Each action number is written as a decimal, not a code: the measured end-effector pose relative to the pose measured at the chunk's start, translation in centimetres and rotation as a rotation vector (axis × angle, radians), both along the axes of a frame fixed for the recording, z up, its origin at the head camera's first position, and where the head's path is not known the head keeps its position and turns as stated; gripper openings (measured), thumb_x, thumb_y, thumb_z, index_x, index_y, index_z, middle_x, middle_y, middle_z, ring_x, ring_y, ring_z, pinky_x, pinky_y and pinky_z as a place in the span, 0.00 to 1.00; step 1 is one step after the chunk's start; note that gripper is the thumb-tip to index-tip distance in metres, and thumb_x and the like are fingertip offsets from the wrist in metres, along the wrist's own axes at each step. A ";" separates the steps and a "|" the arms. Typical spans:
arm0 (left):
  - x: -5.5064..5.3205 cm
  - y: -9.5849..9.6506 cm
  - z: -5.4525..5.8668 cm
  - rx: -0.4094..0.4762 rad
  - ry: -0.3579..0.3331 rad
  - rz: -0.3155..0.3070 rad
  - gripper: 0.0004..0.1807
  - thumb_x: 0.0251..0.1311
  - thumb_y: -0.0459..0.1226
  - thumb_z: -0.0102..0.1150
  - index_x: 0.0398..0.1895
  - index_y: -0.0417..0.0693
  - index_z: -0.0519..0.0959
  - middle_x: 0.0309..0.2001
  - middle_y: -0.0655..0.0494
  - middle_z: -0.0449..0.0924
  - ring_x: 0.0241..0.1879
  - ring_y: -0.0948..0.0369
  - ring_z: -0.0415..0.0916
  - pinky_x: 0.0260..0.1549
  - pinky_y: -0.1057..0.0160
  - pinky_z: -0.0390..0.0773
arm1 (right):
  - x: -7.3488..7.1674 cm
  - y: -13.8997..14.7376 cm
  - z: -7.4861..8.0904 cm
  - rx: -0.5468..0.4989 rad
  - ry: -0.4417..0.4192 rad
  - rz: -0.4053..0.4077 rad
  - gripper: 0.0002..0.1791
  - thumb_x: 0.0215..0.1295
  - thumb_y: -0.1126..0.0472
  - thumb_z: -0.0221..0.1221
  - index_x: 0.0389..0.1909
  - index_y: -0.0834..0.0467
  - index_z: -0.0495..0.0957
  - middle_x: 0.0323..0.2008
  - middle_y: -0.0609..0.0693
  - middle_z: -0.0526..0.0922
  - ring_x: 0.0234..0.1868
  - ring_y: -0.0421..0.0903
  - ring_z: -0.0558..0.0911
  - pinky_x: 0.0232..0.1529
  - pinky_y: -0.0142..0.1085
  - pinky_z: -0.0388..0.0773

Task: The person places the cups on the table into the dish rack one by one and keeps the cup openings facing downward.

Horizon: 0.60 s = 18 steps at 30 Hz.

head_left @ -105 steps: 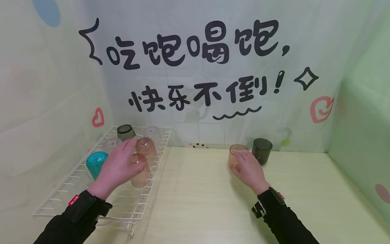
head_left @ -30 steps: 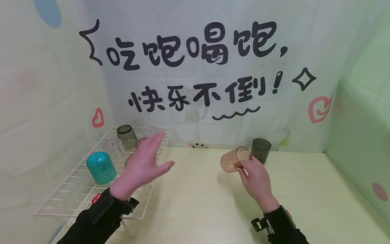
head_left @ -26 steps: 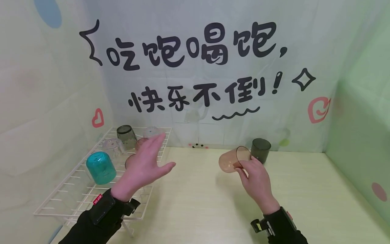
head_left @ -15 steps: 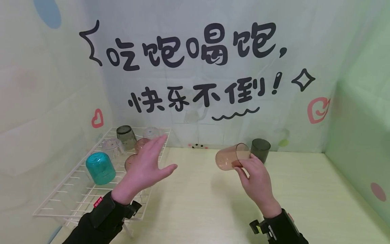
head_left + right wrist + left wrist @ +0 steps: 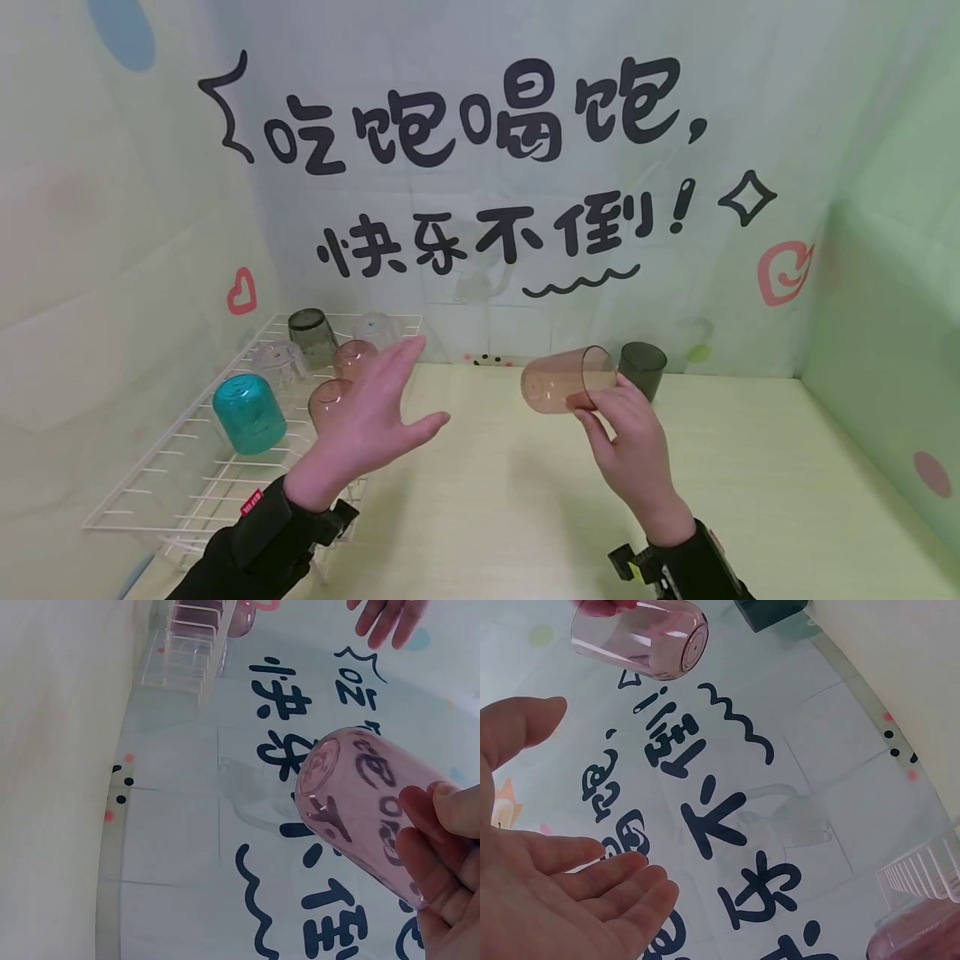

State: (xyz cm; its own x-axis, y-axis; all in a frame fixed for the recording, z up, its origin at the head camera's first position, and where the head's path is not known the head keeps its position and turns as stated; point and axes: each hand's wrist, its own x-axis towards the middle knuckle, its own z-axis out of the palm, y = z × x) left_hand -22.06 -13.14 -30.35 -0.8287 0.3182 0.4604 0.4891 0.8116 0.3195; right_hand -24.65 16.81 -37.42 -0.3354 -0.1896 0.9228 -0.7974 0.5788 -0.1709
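Observation:
My right hand (image 5: 633,450) pinches a clear pinkish-amber cup (image 5: 555,382) near its rim, thumb on one side and fingers on the other. The cup lies on its side in the air above the table, mouth to the right and base toward my left hand. In the right wrist view the wall lettering shows through the cup (image 5: 360,802). My left hand (image 5: 367,417) is held over the right edge of the rack, fingers extended and thumb spread wide, holding nothing. In the left wrist view its palm (image 5: 562,900) faces the cup (image 5: 641,634) across a gap.
On the white wire rack (image 5: 135,527) stand upside-down cups: a teal one (image 5: 249,414), a dark grey one (image 5: 312,337), two clear ones and two pinkish ones (image 5: 354,358). A dark grey cup (image 5: 643,367) stands on the table (image 5: 480,517) near the lettered back wall.
The pinkish cup was upright beside the dark cup; my right hand has tipped it sideways and lifted it leftward. My left hand has left the rack cups and moved right, thumb spread.

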 end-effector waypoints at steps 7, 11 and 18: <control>0.1 0.8 0.0 0.034 0.024 -0.051 0.48 0.46 0.54 0.62 0.68 0.48 0.51 0.65 0.50 0.56 0.64 0.53 0.52 0.58 0.51 0.59 | 0.7 -0.3 0.8 -0.011 -0.023 0.014 0.12 0.50 0.70 0.61 0.35 0.53 0.78 0.33 0.41 0.80 0.36 0.39 0.76 0.57 0.51 0.60; 0.2 1.2 -0.1 0.050 0.023 -0.072 0.48 0.46 0.54 0.62 0.68 0.49 0.51 0.65 0.51 0.56 0.64 0.55 0.52 0.59 0.52 0.58 | 1.1 -0.5 1.2 -0.019 -0.046 0.028 0.11 0.52 0.68 0.60 0.36 0.52 0.78 0.33 0.40 0.80 0.36 0.38 0.76 0.58 0.51 0.60; 0.5 1.9 0.0 0.058 0.028 -0.095 0.49 0.45 0.57 0.61 0.68 0.52 0.50 0.66 0.54 0.54 0.65 0.56 0.51 0.59 0.54 0.56 | 1.5 -0.9 1.7 -0.061 -0.041 0.070 0.12 0.51 0.68 0.60 0.36 0.52 0.78 0.33 0.41 0.80 0.37 0.39 0.76 0.59 0.50 0.59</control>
